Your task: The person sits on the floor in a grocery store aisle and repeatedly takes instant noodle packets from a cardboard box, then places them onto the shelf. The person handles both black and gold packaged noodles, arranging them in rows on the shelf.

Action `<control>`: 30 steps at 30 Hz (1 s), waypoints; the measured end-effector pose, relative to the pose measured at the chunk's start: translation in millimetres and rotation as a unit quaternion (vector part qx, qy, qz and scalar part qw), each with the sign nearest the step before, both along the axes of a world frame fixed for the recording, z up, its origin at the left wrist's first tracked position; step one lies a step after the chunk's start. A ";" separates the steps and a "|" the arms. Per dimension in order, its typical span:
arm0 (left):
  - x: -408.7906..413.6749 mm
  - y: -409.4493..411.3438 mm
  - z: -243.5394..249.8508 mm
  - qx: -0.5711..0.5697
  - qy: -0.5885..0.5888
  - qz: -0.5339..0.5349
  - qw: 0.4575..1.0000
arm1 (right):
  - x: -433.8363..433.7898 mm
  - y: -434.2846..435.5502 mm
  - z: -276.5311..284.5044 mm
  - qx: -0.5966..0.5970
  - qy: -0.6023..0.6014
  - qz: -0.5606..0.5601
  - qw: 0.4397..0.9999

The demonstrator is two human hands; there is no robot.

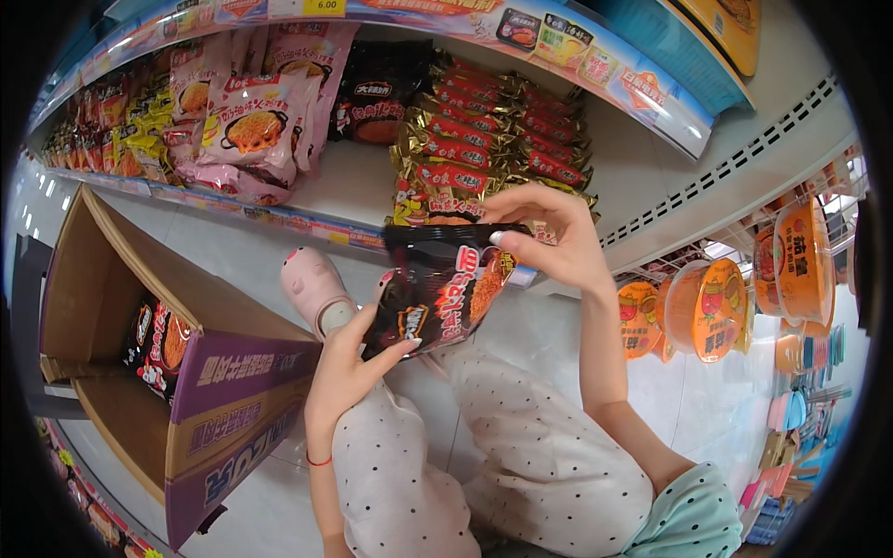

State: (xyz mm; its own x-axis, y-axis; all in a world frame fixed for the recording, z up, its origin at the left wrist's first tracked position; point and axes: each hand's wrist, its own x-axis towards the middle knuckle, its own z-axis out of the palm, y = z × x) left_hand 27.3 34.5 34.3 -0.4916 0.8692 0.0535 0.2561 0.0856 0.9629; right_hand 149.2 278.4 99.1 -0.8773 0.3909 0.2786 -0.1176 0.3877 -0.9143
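Note:
A black instant-noodle packet (pixel 446 296) is held between both hands in front of the knees. My left hand (pixel 356 370) grips its lower left end, thumb on the face. My right hand (pixel 551 240) pinches the upper right corner, close to the shelf's front edge. Just beyond stand rows of red and gold noodle packets (pixel 457 146) on the lower shelf. Behind them to the left is a black packet (pixel 380 91), beside pink noodle packets (pixel 254 125). An open cardboard carton (pixel 237 397) at the left has another black packet (pixel 164 345) inside.
Above the packets runs an upper shelf edge (pixel 446 28) with price strips. Orange noodle bowls (pixel 704 307) are at the right, by a wire rack. Bent knees in dotted trousers (pixel 544 446) and a pink clog (pixel 310 282) are between the carton and the right arm.

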 end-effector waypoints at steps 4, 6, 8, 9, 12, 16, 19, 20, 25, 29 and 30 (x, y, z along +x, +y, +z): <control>1.6 3.3 0.3 -0.023 0.044 -0.016 0.999 | -17.8 1.4 20.3 0.166 -0.052 0.133 0.976; 2.5 2.3 0.7 -0.039 0.050 -0.024 0.998 | -20.8 1.4 24.8 0.150 -0.084 0.200 0.965; 3.1 -1.4 0.0 -0.047 0.051 -0.019 0.997 | -25.2 -1.2 19.5 0.050 -0.122 0.228 0.965; 3.3 -0.4 -0.8 -0.041 0.047 -0.017 0.998 | -25.2 -1.5 18.6 0.002 -0.144 0.235 0.961; 7.0 -0.6 -4.2 0.003 0.038 0.010 0.999 | -21.2 -1.0 11.6 0.082 -0.030 0.189 0.978; 4.9 -6.2 -7.8 0.052 0.128 0.035 0.990 | -18.5 4.3 13.6 0.095 -0.008 0.203 0.975; 3.0 -3.5 -1.0 0.029 0.247 0.060 0.967 | -24.7 5.2 34.5 0.174 -0.024 0.245 0.954; 3.1 -3.9 2.3 0.006 0.281 0.062 0.958 | -28.2 -4.6 42.2 0.190 -0.022 0.237 0.953; 2.5 -18.4 9.5 -0.122 0.364 0.075 0.920 | -59.1 -69.0 26.4 0.540 -0.100 0.238 0.801; 5.2 -15.1 5.4 -0.110 0.364 0.089 0.921 | -64.8 -96.0 -4.9 0.634 -0.136 0.240 0.722; 5.4 -18.5 4.5 -0.132 0.354 0.104 0.920 | -73.4 -96.2 -10.1 0.617 -0.159 0.281 0.718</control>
